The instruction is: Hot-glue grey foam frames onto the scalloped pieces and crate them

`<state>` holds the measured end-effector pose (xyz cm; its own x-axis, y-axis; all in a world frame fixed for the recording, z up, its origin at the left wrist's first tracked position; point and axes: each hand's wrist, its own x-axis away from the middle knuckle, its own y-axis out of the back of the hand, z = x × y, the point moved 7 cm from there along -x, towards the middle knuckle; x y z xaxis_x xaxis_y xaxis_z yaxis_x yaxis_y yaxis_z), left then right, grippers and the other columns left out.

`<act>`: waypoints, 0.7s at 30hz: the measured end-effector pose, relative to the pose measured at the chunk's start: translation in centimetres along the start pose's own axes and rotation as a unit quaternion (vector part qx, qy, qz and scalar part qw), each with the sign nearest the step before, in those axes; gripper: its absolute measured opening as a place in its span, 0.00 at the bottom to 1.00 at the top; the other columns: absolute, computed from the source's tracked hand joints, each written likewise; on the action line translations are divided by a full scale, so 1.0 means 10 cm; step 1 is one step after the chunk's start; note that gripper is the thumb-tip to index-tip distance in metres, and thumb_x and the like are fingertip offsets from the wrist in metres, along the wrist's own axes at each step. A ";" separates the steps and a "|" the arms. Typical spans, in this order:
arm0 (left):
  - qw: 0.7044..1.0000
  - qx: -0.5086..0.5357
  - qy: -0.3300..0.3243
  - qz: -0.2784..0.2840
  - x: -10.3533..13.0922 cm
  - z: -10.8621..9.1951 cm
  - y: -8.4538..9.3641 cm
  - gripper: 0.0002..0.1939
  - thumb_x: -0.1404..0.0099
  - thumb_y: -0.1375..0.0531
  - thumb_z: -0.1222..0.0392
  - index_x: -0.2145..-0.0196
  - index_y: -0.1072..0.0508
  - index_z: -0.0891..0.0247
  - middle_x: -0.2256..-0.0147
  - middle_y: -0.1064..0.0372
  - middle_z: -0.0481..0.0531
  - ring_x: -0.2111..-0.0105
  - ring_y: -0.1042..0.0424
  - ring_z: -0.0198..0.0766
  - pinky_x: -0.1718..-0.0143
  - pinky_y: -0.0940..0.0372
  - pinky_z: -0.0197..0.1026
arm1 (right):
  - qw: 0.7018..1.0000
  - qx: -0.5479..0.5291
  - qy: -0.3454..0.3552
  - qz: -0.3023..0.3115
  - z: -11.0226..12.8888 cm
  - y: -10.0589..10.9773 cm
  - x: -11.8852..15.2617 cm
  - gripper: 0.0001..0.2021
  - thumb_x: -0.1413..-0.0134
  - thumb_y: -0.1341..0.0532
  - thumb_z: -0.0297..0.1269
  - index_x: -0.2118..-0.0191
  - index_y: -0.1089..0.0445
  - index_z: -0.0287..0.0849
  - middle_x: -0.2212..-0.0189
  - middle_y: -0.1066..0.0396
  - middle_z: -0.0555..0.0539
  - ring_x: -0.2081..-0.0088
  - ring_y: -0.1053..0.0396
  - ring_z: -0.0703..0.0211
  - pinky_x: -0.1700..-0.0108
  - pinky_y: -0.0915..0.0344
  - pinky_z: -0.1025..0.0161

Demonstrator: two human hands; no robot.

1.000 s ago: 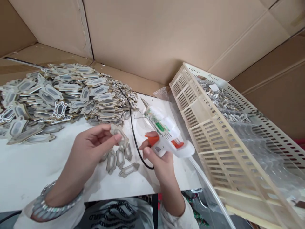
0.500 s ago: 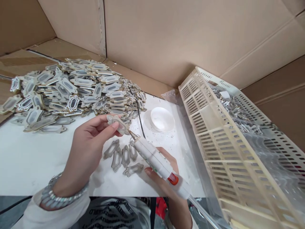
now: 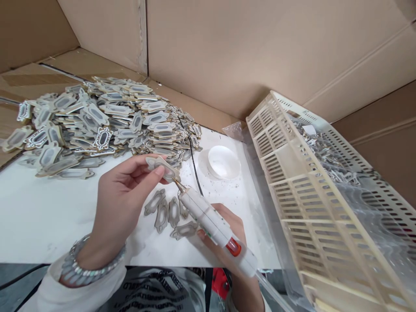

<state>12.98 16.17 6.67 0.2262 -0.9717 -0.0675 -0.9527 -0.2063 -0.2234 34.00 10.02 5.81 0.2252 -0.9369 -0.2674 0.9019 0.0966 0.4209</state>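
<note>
My left hand (image 3: pixel 121 195) pinches a small pale grey frame plate (image 3: pixel 164 170) between thumb and fingers. It has an oblong recess in the middle and narrow ends. My right hand (image 3: pixel 229 229) is wrapped round a white pen-shaped tool (image 3: pixel 208 216) with a pointed metal nozzle, a red part near its rear and a clear rod or tube at its back end. The nozzle tip meets the plate's right end, touching or nearly so. Below it, several similar frame plates (image 3: pixel 162 216) lie loose on the white tabletop (image 3: pixel 48 212).
A large heap of frame plates (image 3: pixel 113 117) covers the back left. A white bowl (image 3: pixel 224 162) stands right of centre, with small specks around it. On the right is a slatted cream basket (image 3: pixel 292 190) containing metal pieces (image 3: pixel 325 151) and clear plastic. Cardboard walls (image 3: pixel 227 56) enclose the back.
The tool has shifted slightly to the left, its nozzle staying at the plate's right end. The whole view has moved a little. Both hands keep their hold.
</note>
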 end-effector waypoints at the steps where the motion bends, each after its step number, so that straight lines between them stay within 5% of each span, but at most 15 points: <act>1: 1.000 -0.004 -0.003 -0.002 0.01 -0.01 0.01 0.09 0.41 0.29 0.56 0.61 0.18 0.55 0.67 0.22 0.45 0.69 0.24 0.32 0.65 0.28 0.29 | 1.000 0.005 0.000 0.003 0.00 0.00 0.00 0.03 0.42 0.35 0.33 0.67 0.27 0.46 0.62 0.23 0.46 0.68 0.26 0.58 0.64 0.27 0.62; 21: 0.991 -0.112 -0.061 -0.049 0.10 -0.15 0.01 0.08 0.40 0.33 0.52 0.61 0.21 0.44 0.67 0.23 0.44 0.69 0.24 0.39 0.67 0.25 0.44 | 0.999 0.030 -0.040 -0.023 0.03 0.00 0.04 0.04 0.42 0.35 0.30 0.65 0.26 0.47 0.70 0.29 0.50 0.73 0.32 0.61 0.67 0.31 0.63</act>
<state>12.80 15.02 8.03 0.3297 -0.9275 -0.1762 -0.9430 -0.3324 -0.0147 33.95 9.55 5.97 0.1520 -0.9637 -0.2194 0.8868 0.0350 0.4609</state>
